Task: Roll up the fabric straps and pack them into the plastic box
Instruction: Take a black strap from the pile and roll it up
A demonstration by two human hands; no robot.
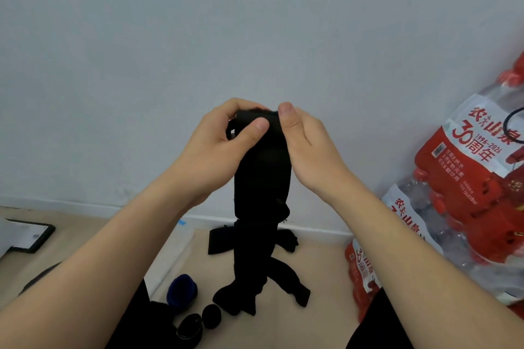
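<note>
Background: pale blank wall is filling the upper view, with beige floor point(320, 266) showing below.
Far left: white, black-edged flat board point(28, 235) is lying on the floor.
Lower left: blue rolled fabric strap point(181, 290) and small black rolled strap point(211, 316) are sitting close together on the floor; the plastic box is not showing anywhere.
Left hand point(221, 147): its grip is clamping the top end of the long black fabric strap point(263, 176), thumb pressing the front.
Strap: it is hanging straight down from both grips, long axis vertical, tail trailing onto the floor among loose black straps point(221, 241).
Right hand point(307, 150): its grip is pinching the same top edge, just beside the left thumb.
Far right: red-labelled shrink-wrapped water bottle packs point(465, 178) are leaning by the wall.
Coming move: rolling is probably going to run downward from the top end, with both hands equally near.
</note>
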